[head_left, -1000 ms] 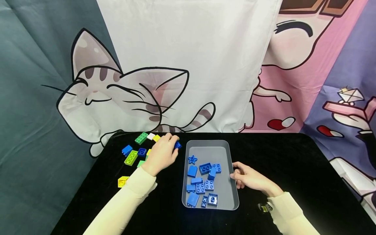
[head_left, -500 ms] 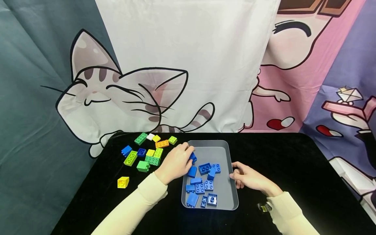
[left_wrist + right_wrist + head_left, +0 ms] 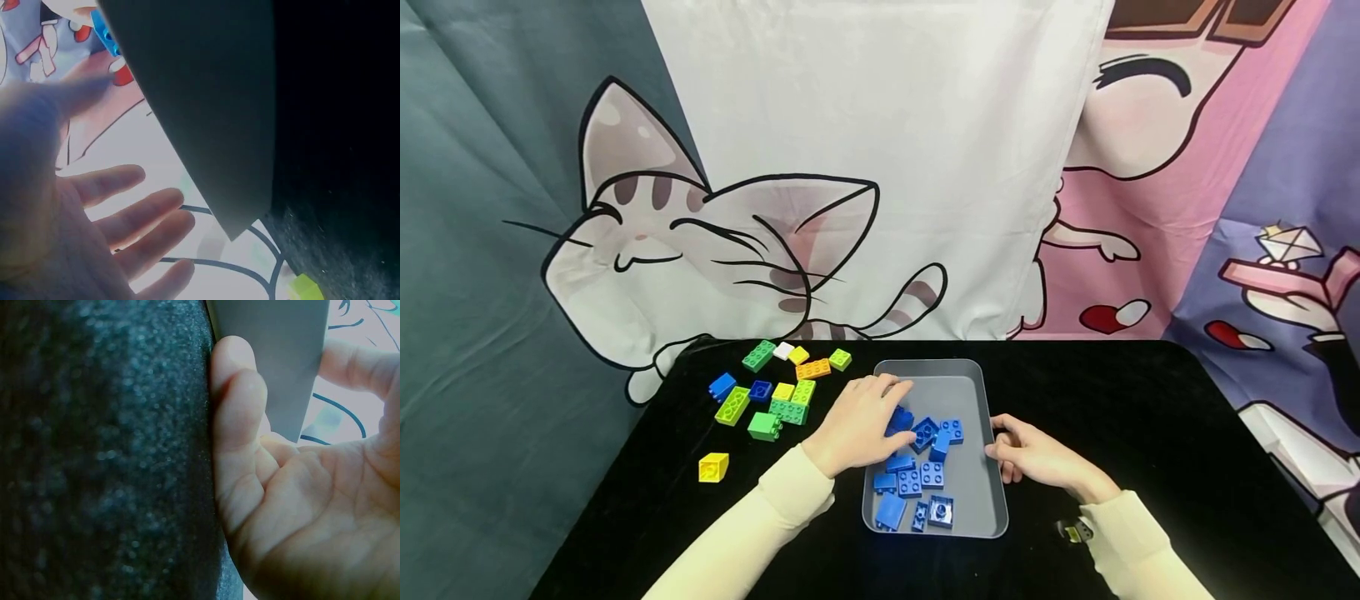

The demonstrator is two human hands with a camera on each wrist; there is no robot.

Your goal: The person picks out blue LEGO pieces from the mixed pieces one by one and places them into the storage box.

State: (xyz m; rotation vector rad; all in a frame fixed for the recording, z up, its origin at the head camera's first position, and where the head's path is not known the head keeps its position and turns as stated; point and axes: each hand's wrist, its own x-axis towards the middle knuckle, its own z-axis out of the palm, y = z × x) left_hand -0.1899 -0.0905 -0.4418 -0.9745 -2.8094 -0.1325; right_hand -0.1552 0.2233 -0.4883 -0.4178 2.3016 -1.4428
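My left hand [image 3: 863,423] hovers over the left side of a grey tray [image 3: 966,387], fingers spread. In the left wrist view that hand [image 3: 119,219] has its fingers apart with nothing between them, beside the tray wall [image 3: 206,112]. Blue toy bricks [image 3: 932,475] lie in the tray's left and middle parts; a few near the fingertips are partly hidden by the hand. My right hand [image 3: 1037,454] holds the tray's right edge. In the right wrist view, curled fingers [image 3: 240,415] of that hand lie against the tray's outer wall [image 3: 281,356].
Left of the tray, loose bricks lie on the black tabletop [image 3: 1112,400]: a green brick [image 3: 765,426], an orange brick [image 3: 813,368], a yellow brick [image 3: 713,467], a blue brick [image 3: 722,386] and several others. A printed cloth [image 3: 880,108] hangs behind the table.
My left hand carried a blue brick rightward from the loose bricks to the tray and let it go there; bricks near the fingers shifted. The right hand stayed at the tray's edge.
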